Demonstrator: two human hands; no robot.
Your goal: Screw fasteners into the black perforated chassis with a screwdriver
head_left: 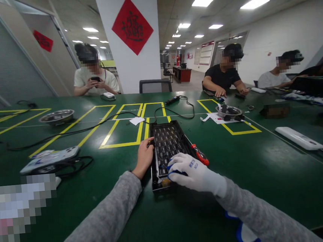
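Note:
A long black rectangular case (183, 131) lies on the green table, pointing away from me. Inside it sits a dark panel (167, 143) with rows of repeated shiny shapes. My bare left hand (144, 158) has its fingers closed on the case's left side wall. Over the near right part is my right hand (192, 171), in a white glove with blue fingertips. Its thumb and fingers bend towards each other at the panel's near edge; the contact is partly hidden. Just right of the case lies a red-and-black screwdriver (200, 155), its handle towards me.
Metal bowls (57, 117) (229, 111) stand left and right. A black cable (74, 130) crosses the table behind the case. A phone (51, 159) lies left, a white power bank (299, 138) right. Another blue-and-white glove (246, 236) lies by my right forearm. Other people (223, 74) sit opposite.

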